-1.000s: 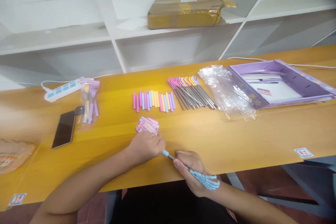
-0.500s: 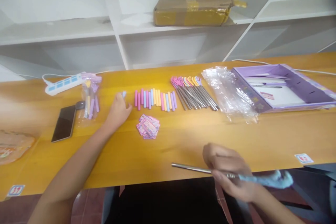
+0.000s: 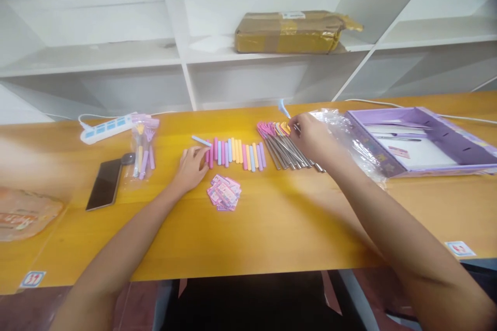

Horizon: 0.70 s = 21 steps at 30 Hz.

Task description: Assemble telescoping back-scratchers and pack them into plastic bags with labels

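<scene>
My left hand (image 3: 191, 168) rests at the left end of a row of coloured tubes (image 3: 236, 151), its fingers curved and the thumb apart. Just beyond its fingertips a light blue tube (image 3: 201, 140) lies slanted, one end by the pink tubes; I see no grip on it. My right hand (image 3: 310, 134) is closed round a back scratcher with a light blue claw head (image 3: 284, 107), over a bunch of metal-rodded back scratchers (image 3: 285, 151) with pink, yellow and other heads. The hand hides most of the held rod.
Small printed cards (image 3: 224, 193) lie in front of the tubes. At left are a phone (image 3: 104, 184), bagged back scratchers (image 3: 143, 152) and a power strip (image 3: 107, 129). Clear plastic bags (image 3: 359, 152) and a purple box (image 3: 396, 168) stand right. A taped carton (image 3: 287, 36) sits on the shelf.
My right hand has carried the blue back scratcher from the table's front edge up to the bunch. My left hand has moved right, and the blue tube now lies by the row.
</scene>
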{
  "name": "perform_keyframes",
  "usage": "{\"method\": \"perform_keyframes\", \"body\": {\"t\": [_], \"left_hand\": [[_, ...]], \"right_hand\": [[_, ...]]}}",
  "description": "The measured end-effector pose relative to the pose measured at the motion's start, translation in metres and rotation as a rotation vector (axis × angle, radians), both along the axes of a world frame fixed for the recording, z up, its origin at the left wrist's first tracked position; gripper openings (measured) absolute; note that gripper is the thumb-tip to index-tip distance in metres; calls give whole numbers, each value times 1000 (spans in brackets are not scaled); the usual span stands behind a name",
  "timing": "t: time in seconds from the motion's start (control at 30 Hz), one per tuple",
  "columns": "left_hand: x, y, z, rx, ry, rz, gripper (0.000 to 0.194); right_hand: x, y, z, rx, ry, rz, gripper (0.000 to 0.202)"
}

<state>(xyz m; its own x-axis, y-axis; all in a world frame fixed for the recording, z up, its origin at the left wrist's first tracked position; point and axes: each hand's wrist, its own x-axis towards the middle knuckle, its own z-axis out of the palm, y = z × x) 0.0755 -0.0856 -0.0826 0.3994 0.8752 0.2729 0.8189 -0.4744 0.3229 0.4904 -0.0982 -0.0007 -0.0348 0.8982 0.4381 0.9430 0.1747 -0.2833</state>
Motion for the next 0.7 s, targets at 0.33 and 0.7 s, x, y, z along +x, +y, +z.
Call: {"method": "perform_keyframes", "body": {"t": [0.33,0.7], "left_hand": [[-5,79,11,-10,-85,54,46],[-16,84,10,-31,-213,76,17]], "right_hand": [[-8,17,-42,-215,-407,59,40],[-8,6,-41,-171,-307,60,40]]}}
